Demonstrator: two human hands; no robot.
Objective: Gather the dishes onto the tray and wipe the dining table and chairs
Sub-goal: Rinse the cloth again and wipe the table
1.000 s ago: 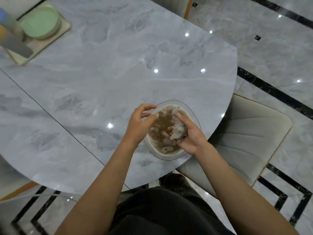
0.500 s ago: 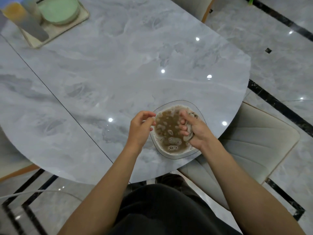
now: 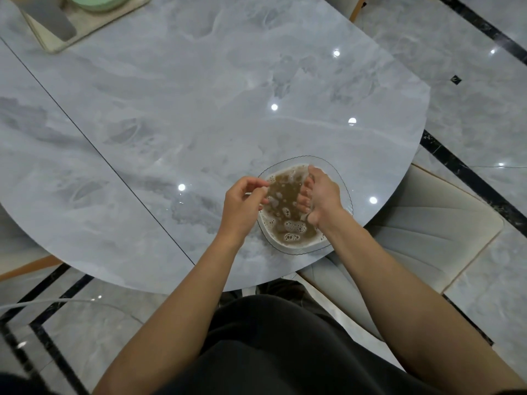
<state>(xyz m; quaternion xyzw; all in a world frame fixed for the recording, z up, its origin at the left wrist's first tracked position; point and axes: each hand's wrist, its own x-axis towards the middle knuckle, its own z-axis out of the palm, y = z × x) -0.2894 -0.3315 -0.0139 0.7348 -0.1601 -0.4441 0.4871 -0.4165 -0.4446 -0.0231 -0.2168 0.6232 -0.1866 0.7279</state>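
Note:
A clear glass bowl [image 3: 340,183] of brown, foamy water stands near the front edge of the grey marble table [image 3: 199,109]. My right hand [image 3: 320,195] is a fist over the water, squeezing a pale wet cloth [image 3: 306,216]; only small bits of the cloth show below and above the fingers. My left hand [image 3: 242,201] is at the bowl's left rim, thumb and fingers curled and pinching the rim. Far off at the top left sits the beige tray [image 3: 85,32] with a green plate [image 3: 94,1] and a grey upright object [image 3: 51,18] on it.
A cream padded chair [image 3: 427,229] is tucked in just right of the bowl. A thin seam line [image 3: 94,143] crosses the tabletop diagonally. A wet smear [image 3: 194,206] lies left of the bowl. Another chair's wooden edge [image 3: 25,266] shows at the lower left.
My right hand has closed tighter round the cloth, which now is mostly hidden in the fist. The left hand stays at the rim. The view has shifted, so the tray sits higher.

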